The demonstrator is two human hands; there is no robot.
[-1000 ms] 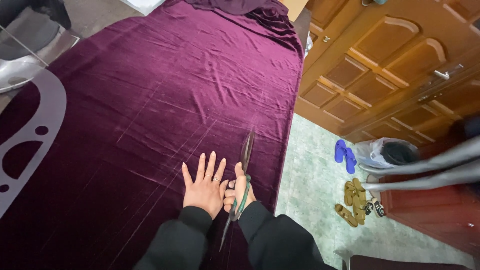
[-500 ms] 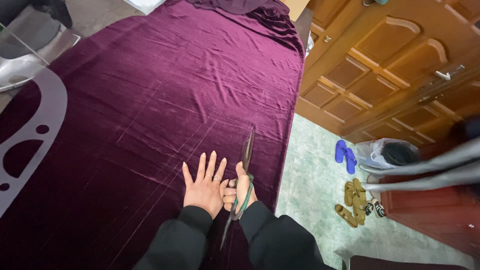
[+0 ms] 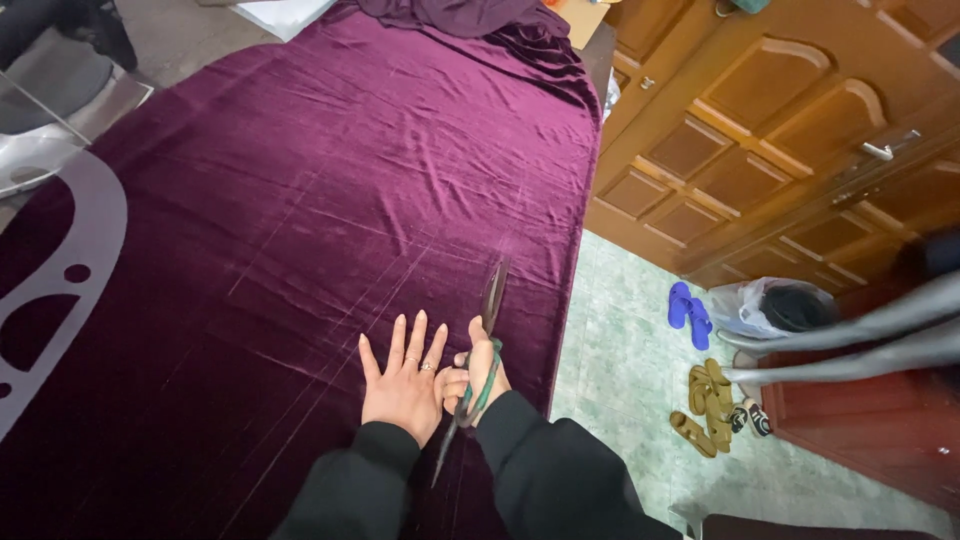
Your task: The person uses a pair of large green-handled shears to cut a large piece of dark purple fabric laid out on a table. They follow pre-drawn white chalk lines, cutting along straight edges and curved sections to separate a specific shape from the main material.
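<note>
A wide sheet of dark purple velvet fabric (image 3: 330, 200) covers a long table, with faint chalk lines marked on it. My left hand (image 3: 402, 380) lies flat on the fabric, fingers spread, near the table's right front part. Beside it my right hand (image 3: 478, 375) grips the green handles of large tailor's scissors (image 3: 490, 310). The blades point away from me along a chalk line and look nearly closed. Both arms wear black sleeves.
A clear plastic curve template (image 3: 60, 280) lies on the fabric at the left edge. Bunched fabric (image 3: 470, 15) sits at the far end. To the right are wooden doors (image 3: 760, 140), blue slippers (image 3: 688, 310), sandals (image 3: 705, 405), a plastic bag (image 3: 775, 305) and grey tubes (image 3: 850, 345).
</note>
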